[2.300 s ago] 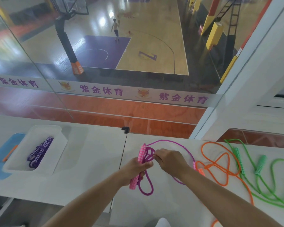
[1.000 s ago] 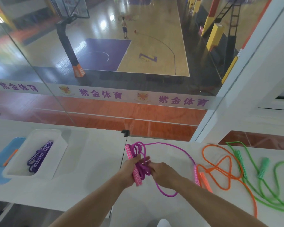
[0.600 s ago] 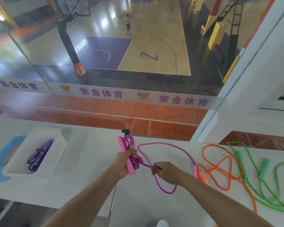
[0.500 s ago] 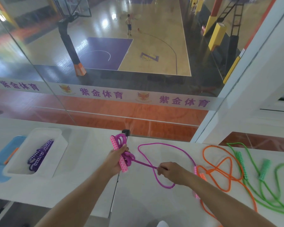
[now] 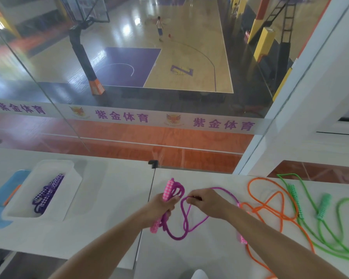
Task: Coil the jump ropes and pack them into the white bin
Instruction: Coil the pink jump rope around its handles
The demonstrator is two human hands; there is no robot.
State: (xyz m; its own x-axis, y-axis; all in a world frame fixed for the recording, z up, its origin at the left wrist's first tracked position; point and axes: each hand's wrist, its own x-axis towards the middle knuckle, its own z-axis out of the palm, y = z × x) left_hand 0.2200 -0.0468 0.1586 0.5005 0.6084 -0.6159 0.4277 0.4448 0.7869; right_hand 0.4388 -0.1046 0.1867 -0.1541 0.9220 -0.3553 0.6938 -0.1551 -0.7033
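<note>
My left hand (image 5: 162,204) grips a pink checked handle and several loops of the magenta jump rope (image 5: 186,224) over the white table. My right hand (image 5: 207,202) pinches the same rope's cord just right of the left hand. A loose loop hangs below both hands. The rope's second pink handle (image 5: 242,240) peeks out beside my right forearm. The white bin (image 5: 73,178) stands at the left and holds a coiled purple rope (image 5: 48,193). An orange rope (image 5: 270,206) and a green rope (image 5: 330,218) lie uncoiled at the right.
A blue tray (image 5: 0,200) lies left of the bin, partly under it. A seam (image 5: 147,204) divides the two white tables. A glass wall rises right behind the tables, with a basketball court far below.
My left hand has come back right and down with the handle and loops. My right hand has brought the cord up and left, close to the left hand, forming a new loop.
</note>
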